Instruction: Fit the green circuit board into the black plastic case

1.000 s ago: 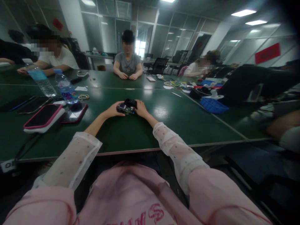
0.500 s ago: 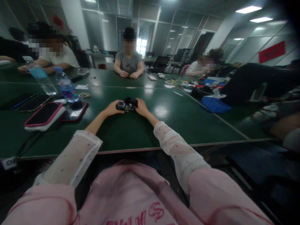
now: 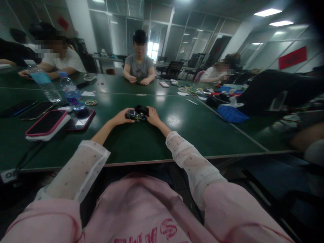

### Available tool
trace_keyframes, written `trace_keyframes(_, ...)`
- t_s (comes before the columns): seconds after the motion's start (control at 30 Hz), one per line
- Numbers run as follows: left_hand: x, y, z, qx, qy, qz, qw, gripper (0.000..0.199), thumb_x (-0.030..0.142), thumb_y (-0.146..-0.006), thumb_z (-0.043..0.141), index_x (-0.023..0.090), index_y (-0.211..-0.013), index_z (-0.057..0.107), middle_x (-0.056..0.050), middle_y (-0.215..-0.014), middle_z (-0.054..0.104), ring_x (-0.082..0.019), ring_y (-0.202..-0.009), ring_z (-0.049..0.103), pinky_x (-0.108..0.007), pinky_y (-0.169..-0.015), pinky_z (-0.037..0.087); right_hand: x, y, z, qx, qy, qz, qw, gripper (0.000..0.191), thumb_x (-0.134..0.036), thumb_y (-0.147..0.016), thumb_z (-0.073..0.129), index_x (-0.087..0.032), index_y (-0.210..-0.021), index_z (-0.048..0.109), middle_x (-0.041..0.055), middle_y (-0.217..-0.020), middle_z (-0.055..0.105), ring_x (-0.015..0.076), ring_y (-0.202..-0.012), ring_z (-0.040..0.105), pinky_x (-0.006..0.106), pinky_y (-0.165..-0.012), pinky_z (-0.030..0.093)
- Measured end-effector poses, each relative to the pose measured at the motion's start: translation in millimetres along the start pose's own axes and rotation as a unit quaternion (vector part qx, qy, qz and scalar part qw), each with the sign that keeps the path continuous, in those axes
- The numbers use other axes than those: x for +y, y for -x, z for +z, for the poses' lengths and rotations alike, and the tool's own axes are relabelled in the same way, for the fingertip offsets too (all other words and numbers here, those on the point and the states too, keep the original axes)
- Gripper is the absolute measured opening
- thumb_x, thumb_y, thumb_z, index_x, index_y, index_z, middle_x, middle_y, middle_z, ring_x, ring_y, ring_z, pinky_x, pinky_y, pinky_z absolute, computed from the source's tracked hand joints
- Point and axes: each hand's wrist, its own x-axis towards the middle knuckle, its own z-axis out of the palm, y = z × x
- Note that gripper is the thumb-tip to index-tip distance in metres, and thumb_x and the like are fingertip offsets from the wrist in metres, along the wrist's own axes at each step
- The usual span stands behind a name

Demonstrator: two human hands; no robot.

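Between my two hands, a small electronic device with a bare circuit board (image 3: 138,116) rests on or just above the green table. A small pale square part sits at its left end. My left hand (image 3: 122,116) is closed round that end, thumb along the near side. My right hand (image 3: 153,115) grips a black cover (image 3: 142,110) at the right, tilted up against the board. Whether the cover is joined to the board I cannot tell. My right fingertips are partly hidden behind the cover.
Phones (image 3: 48,123) and two water bottles (image 3: 71,92) stand to the left, near a roll of tape (image 3: 91,103). A blue basket (image 3: 233,113), a thin pen-like stick (image 3: 192,101) and tangled cables (image 3: 189,88) lie to the right. A person (image 3: 138,67) sits opposite.
The black cover has tipped slightly and a little more of the circuit board shows. Both my hands stay in nearly the same place.
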Motion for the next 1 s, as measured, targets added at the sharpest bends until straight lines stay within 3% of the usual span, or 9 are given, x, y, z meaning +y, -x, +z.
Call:
trace_keyframes(0.2, -2.6, -0.6, -3.7, 0.009, 0.023, -0.039, 0.999, 0.079, 0.024, -0.058, 0.087, 0.016, -0.129, 0.053, -0.014, -0.122, 0.065, -0.028, -0.114, 0.062, -0.048, -0.101, 0.044, -0.3, 0.5, 0.3, 0.006, -0.005, -0.003, 1.0, 0.058, -0.019, -0.084, 0.061, -0.009, -0.137, 0.042, 0.0215, -0.13, 0.052, 0.0344, -0.121, 0.049, 0.051, -0.1, 0.043)
trace_keyframes(0.43, -8.2, -3.0, -10.7, -0.019, 0.033, -0.049, 0.998, 0.071, 0.024, -0.056, 0.087, 0.016, -0.12, 0.058, -0.01, -0.113, 0.069, -0.027, -0.108, 0.065, -0.05, -0.1, 0.044, 1.3, -0.5, 1.9, 0.018, -0.031, -0.002, 0.999, 0.057, -0.021, -0.082, 0.063, -0.012, -0.135, 0.045, 0.02, -0.13, 0.054, 0.0352, -0.122, 0.049, 0.053, -0.101, 0.043)
trace_keyframes(0.63, -8.0, -1.4, -15.0, -0.012, 0.046, -0.059, 0.997, 0.075, 0.023, -0.054, 0.089, 0.017, -0.122, 0.058, -0.01, -0.116, 0.069, -0.028, -0.112, 0.063, -0.051, -0.103, 0.042, 6.5, -3.5, 4.3, 0.039, -0.115, 0.005, 0.993, 0.055, -0.025, -0.076, 0.071, -0.016, -0.127, 0.052, 0.0168, -0.127, 0.057, 0.0348, -0.121, 0.051, 0.056, -0.103, 0.041)
trace_keyframes(0.8, -6.8, -0.2, -14.5, -0.01, 0.053, -0.063, 0.997, 0.077, 0.02, -0.055, 0.088, 0.018, -0.126, 0.057, -0.011, -0.119, 0.068, -0.028, -0.115, 0.062, -0.051, -0.104, 0.042, 16.5, -9.8, 7.4, 0.066, -0.202, 0.053, 0.976, 0.055, -0.029, -0.072, 0.073, -0.019, -0.122, 0.053, 0.0123, -0.12, 0.061, 0.0311, -0.116, 0.057, 0.054, -0.102, 0.044)
trace_keyframes(1.0, -0.4, 1.7, -14.3, -0.01, 0.041, -0.07, 0.997, 0.078, 0.02, -0.056, 0.087, 0.017, -0.128, 0.056, -0.012, -0.122, 0.066, -0.03, -0.118, 0.06, -0.052, -0.106, 0.039, 25.4, -14.0, 6.0, 0.103, -0.329, 0.129, 0.93, 0.066, -0.053, -0.073, 0.07, -0.019, -0.126, 0.048, 0.0134, -0.125, 0.058, 0.0273, -0.116, 0.058, 0.048, -0.101, 0.047)
